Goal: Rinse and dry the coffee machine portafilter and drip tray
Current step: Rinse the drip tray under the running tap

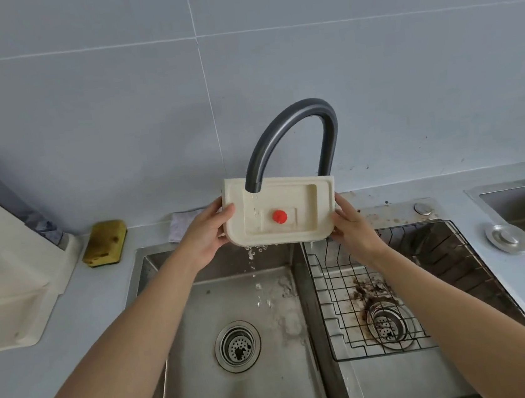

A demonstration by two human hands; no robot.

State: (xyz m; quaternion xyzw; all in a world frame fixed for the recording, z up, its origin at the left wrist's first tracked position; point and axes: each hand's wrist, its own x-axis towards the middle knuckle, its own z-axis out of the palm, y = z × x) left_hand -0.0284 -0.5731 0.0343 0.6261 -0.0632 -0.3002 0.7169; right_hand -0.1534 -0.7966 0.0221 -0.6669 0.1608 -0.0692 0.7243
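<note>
The steel double sink (301,292) fills the lower half of the scene. Its left basin (210,384) is bare metal, and its right basin holds a black wire rack (340,288) with brown coffee grounds (363,288) smeared near the drain. Out at nine o'clock, the cream coffee machine (12,279) sits on the counter. At twelve o'clock from the basins the dark grey faucet (294,120) arches over, and its spout ends right in front of the drip tray (287,196).

The cream tray is up in the air over the divider between the basins, tipped on edge with its hollow side facing us. The left hand (204,235) grips its nine o'clock edge, thumb over the front, fingers behind. The right hand (353,231) clasps the four o'clock corner (its fingers are mostly hidden behind the tray).

A yellow sponge (106,243) lies on the counter at ten o'clock from the sink. A red float (279,217) sits near the middle of the tray. Water drops (253,258) fall off the tray's bottom edge, around seven o'clock, into the left basin.
</note>
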